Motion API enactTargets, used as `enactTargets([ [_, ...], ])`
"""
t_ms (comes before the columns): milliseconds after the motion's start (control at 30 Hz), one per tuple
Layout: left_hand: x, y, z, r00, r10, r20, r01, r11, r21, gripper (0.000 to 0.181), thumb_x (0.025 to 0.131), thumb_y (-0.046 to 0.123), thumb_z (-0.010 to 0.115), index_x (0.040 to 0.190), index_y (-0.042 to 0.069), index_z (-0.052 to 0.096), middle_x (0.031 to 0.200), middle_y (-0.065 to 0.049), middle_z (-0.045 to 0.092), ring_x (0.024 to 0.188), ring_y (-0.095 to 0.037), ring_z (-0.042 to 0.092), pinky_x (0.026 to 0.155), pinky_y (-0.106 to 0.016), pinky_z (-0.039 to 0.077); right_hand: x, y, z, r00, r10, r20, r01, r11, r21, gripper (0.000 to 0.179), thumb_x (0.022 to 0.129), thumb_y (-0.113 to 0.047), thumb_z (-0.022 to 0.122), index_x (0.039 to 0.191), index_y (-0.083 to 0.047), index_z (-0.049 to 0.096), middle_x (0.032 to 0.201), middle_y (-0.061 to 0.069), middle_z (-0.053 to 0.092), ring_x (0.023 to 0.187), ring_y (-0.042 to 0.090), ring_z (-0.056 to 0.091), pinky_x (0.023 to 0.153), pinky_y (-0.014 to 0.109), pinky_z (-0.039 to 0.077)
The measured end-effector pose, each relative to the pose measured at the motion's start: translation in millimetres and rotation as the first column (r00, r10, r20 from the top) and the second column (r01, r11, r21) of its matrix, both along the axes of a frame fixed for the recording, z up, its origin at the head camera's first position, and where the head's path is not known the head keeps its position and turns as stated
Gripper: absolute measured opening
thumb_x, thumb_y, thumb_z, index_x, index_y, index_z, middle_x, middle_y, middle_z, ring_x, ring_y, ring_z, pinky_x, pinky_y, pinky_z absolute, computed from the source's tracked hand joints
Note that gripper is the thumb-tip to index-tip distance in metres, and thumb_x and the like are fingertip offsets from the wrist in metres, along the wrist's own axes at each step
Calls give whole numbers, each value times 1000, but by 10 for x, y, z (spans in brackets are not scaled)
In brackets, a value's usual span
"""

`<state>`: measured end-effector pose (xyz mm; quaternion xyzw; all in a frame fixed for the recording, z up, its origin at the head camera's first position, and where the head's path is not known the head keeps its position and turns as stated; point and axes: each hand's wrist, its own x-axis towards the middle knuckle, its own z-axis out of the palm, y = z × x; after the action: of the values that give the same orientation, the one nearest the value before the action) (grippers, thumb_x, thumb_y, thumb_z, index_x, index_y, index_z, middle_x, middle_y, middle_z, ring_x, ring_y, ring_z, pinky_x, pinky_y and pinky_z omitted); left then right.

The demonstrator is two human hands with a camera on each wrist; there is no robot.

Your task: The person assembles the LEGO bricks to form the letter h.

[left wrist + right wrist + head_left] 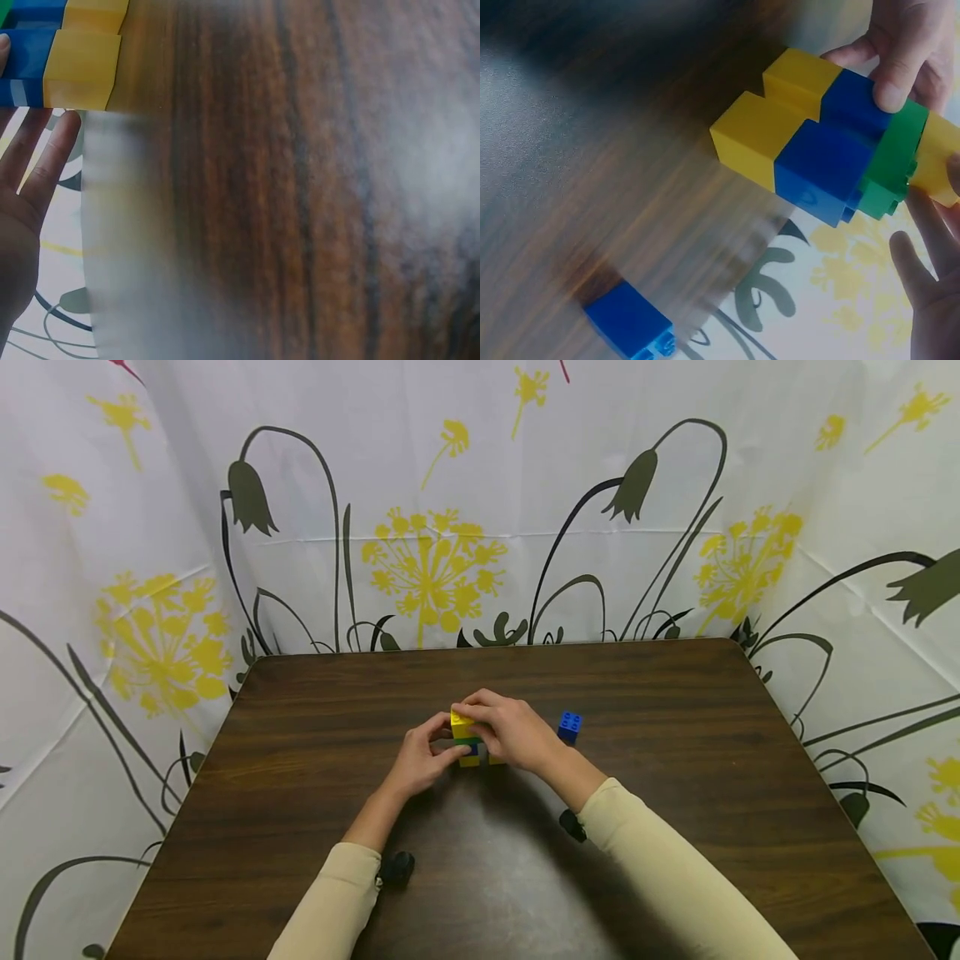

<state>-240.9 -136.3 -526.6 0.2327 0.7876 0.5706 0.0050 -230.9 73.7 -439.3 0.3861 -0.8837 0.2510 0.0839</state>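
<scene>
Green plastic, one brick laid flat as a bridge (896, 154), is the landmark of this small build, which appears to stand upright on the dark wood-grain tabletop (300, 777). Under its left end sits a square-sided blue plastic block (847, 101) on a matching yellow plastic block (799, 79); under its right end, a second blue plastic block (821, 172) on a second yellow plastic block (754, 142), with a narrow gap between the two legs. Above the green bridge is a yellow plastic top block (460, 727).

The right hand (517, 731) holds this top block between thumb and fingers. The left hand (416, 762), below and left of the bridge, pinches the left leg, its thumb on the blue block there; where its far fingers touch is hard to make out. A loose blue studded plastic block (570, 727) lies to the right of the bridge, well apart from it.

All these pieces should be light, stiff and hard to break, smooth-faced but easy to grip. The weak points are likely the stud joints, so a sideways push could splay the legs or pop a brick free. Best hold: opposite flat sides of the top block, pressure straight down, with the legs steadied just under the bridge.
</scene>
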Motion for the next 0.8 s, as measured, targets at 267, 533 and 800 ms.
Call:
enactTargets([
  [267,8,4,34,1000,1,14,-1,1000,0,40,86,8,76,123,12,62,119,-9,65,108,-33,63,75,-32,58,-1,-7,37,1000,-15,12,15,1000,27,42,94,-7,65,136,-13,60,122,0,58,86,13,61,70,24,50],
  [533,7,-17,124,999,-4,49,2,999,32,41,85,8,77,123,12,63,120,-8,64,112,-28,62,83,-36,56,-6,-19,17,1000,-24,-6,24,999,32,43,93,-9,67,136,-14,60,122,-1,58,78,11,59,67,22,49],
  [800,-8,2,244,1000,21,19,-22,995,96,40,82,0,77,120,-1,65,117,-20,66,108,-36,64,88,-50,52,1,1,21,1000,-15,-13,15,1000,18,43,93,-10,68,135,-15,61,121,-2,58,70,7,52,61,21,45],
])
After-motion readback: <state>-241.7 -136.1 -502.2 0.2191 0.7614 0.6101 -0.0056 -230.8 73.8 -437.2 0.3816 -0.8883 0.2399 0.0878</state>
